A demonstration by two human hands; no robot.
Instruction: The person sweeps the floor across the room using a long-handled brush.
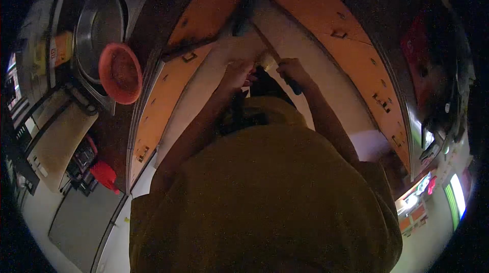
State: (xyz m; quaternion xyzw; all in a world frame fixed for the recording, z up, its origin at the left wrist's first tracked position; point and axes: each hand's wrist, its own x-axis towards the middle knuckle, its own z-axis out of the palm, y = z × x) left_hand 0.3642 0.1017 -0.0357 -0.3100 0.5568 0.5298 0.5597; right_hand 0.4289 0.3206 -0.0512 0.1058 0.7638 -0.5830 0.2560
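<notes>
Near the middle of the dim view, my right hand (293, 72) is closed around a long brown stick (266, 42). A teal part shows at the stick's lower end, just below the hand, and a dark teal piece (241, 27) lies near its far end. My left hand (238, 73) has its fingers bent around something small and reddish, too dark to make out. Between and below the hands, the pale floor (336, 87) is partly hidden by my dark clothing.
Orange cabinets (356, 23) line both sides and meet at a far corner. On the left counter stand a red bowl (120, 73) and a large metal pan (97, 31). A red object (420, 51) lies on the right counter. Bright windows show at lower right.
</notes>
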